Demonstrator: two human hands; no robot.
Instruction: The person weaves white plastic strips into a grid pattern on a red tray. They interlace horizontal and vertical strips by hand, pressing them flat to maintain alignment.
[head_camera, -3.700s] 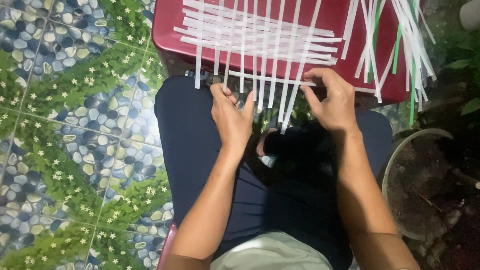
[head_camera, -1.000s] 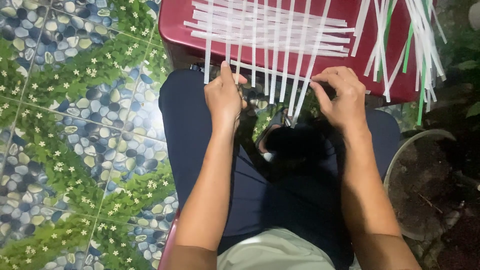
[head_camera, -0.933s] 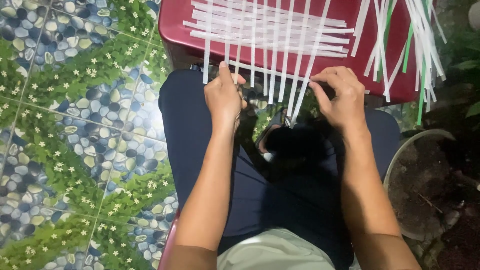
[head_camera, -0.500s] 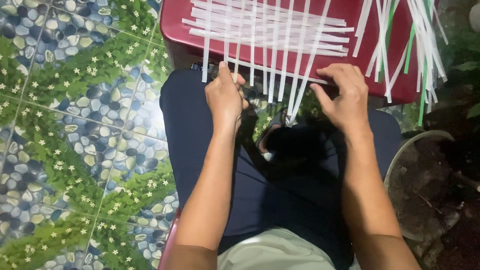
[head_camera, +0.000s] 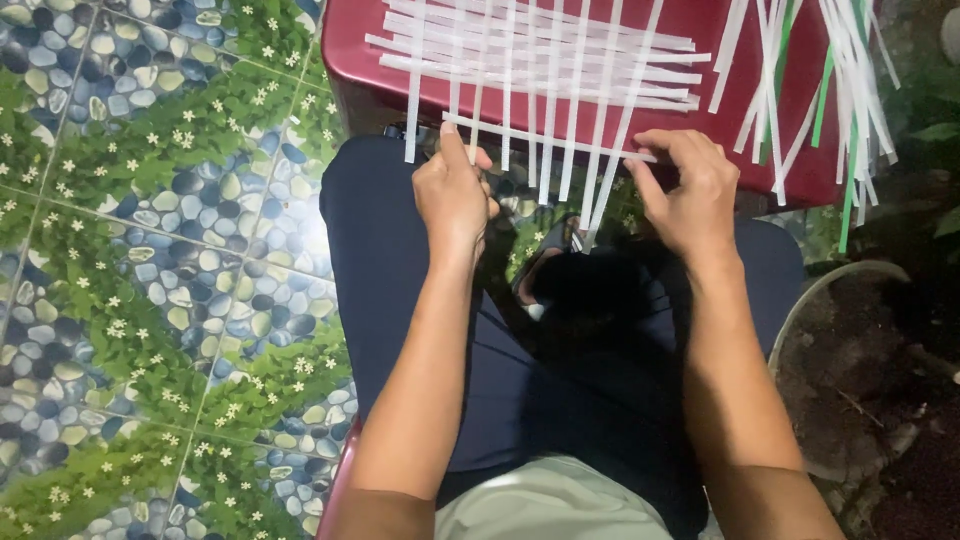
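Several crosswise strips (head_camera: 540, 60) woven at 12 o'clock | lowest strip (head_camera: 545, 138) pinched in left hand (head_camera: 455, 190), right hand (head_camera: 690, 190) grips | upright ends below unwoven | loose strips (head_camera: 850, 90) at 2 o'clock unused

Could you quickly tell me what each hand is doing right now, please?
Left hand: closed, pinching one end of the horizontal white strip.
Right hand: closed, fingers pinching the same strip's other end.

Pebble-and-leaf patterned floor tiles (head_camera: 150, 260) fill nine o'clock; a dark red plastic stool (head_camera: 350, 60) sits at twelve; bare soil (head_camera: 880, 380) lies at four.
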